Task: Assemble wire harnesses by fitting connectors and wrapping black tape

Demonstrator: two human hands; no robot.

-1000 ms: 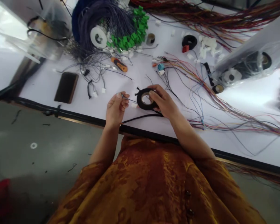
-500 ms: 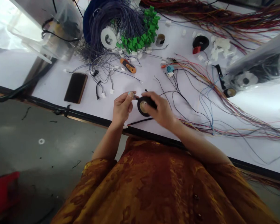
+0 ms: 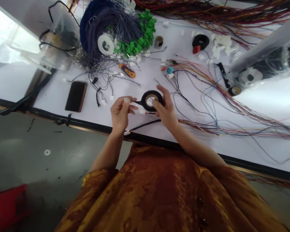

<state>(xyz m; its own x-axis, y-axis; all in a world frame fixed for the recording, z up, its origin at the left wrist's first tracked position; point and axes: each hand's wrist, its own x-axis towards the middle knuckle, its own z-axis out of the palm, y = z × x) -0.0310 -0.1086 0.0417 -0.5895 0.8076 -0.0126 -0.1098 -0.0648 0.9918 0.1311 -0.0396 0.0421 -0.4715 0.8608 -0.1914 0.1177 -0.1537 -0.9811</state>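
Note:
Near the table's front edge, my left hand (image 3: 120, 112) pinches a small light-blue connector (image 3: 125, 99) between thumb and fingers. My right hand (image 3: 167, 108) grips a roll of black tape (image 3: 145, 102) by its right side, thumb at the core. A short dark strip runs from the roll to the left fingers; whether it is tape or wire there is hard to tell. Below the roll lies a black-sleeved cable (image 3: 145, 125) with a white connector (image 3: 127, 132) at its left end. Another white connector (image 3: 142, 111) shows just under the roll.
A phone (image 3: 76, 96) lies at the left, an orange cutter (image 3: 127, 70) beyond my hands. Green connectors (image 3: 145, 32) on bundled wires stand behind. Loose coloured wires (image 3: 207, 80) spread right, near another tape roll (image 3: 200, 42) and a plastic-wrapped container (image 3: 263, 67).
The tape roll has turned flatter, its round face now showing, and the dark strip between it and my left hand is longer. The whole view has shifted slightly.

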